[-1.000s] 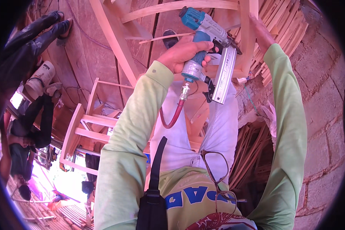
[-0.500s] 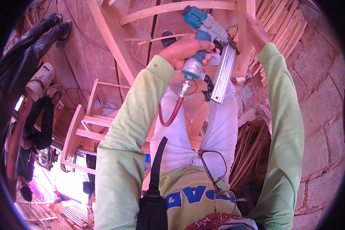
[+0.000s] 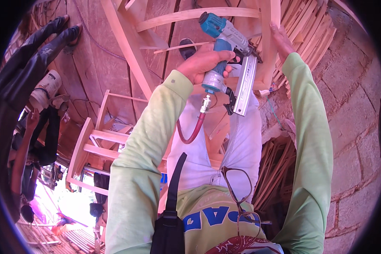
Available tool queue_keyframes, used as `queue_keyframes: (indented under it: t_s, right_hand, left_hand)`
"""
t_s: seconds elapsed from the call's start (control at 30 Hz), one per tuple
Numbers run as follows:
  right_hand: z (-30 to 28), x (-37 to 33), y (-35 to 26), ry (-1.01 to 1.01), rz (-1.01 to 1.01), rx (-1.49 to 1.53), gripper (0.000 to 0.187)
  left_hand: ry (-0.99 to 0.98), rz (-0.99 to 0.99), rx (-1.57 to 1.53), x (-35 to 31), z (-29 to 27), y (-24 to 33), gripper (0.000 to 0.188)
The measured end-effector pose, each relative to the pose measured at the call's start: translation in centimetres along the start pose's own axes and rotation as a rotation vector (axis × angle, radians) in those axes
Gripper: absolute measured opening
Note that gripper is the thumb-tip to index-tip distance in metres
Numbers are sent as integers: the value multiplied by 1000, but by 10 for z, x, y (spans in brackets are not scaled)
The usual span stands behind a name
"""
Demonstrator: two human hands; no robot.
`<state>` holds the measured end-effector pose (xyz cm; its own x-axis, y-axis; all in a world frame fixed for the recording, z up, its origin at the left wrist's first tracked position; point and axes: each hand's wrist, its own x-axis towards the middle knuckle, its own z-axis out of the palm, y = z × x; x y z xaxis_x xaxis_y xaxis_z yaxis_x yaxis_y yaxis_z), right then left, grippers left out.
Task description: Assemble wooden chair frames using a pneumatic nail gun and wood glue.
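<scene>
My left hand point(image 3: 208, 61) is wrapped round the grip of a teal and silver pneumatic nail gun point(image 3: 235, 36). A red air hose point(image 3: 195, 130) hangs in a loop from the metal fitting at the grip's end. The gun's nose is close against an upright of a pale wooden frame point(image 3: 269, 51); whether it touches I cannot tell. The long silver magazine point(image 3: 244, 86) points down toward my legs. My right hand point(image 3: 282, 42) grips that upright's right side, its fingers partly hidden behind the wood. A curved rail point(image 3: 199, 9) of the frame runs off to the left.
Thin wooden strips point(image 3: 307, 31) are piled at the far right, beside a block wall point(image 3: 347, 114). More strips point(image 3: 277, 169) lie nearer. Another wooden frame point(image 3: 86, 146) stands at the left. Other people's legs point(image 3: 42, 53) and an arm point(image 3: 23, 146) show at the left edge.
The nail gun and my left hand have shifted very slightly left in the picture. My right hand has stayed on the upright, a little lower in view.
</scene>
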<state>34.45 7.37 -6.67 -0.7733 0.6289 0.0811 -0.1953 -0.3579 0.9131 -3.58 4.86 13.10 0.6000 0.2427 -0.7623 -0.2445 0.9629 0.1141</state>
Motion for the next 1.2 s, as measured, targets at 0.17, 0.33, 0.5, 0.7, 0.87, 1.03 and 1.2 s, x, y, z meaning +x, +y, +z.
queue_keyframes:
  t_s: [0.17,0.33,0.5,0.7,0.87,1.03,1.2]
  right_hand:
    - [5,2,8,45,-11,-69,81]
    - [6,24,37,156,-119,-290,74]
    - [16,19,34,190,-119,-289,76]
    - [5,24,33,134,-98,-238,75]
    - [24,17,33,178,-127,-290,75]
    - [2,84,105,1235,-419,-1557,80]
    - [8,105,130,1884,-585,-2282,87]
  left_hand:
    - [-13,-33,2,3,-2,-3,23]
    - [-1,-16,-46,1,-11,-6,23]
    - [-74,-116,-62,11,-16,-7,25]
    - [-53,-79,-69,13,-16,-7,24]
    - [-66,-80,-31,20,-7,0,22]
    - [20,-21,8,-9,-13,6,19]
    - [65,-102,116,-37,-29,14,16]
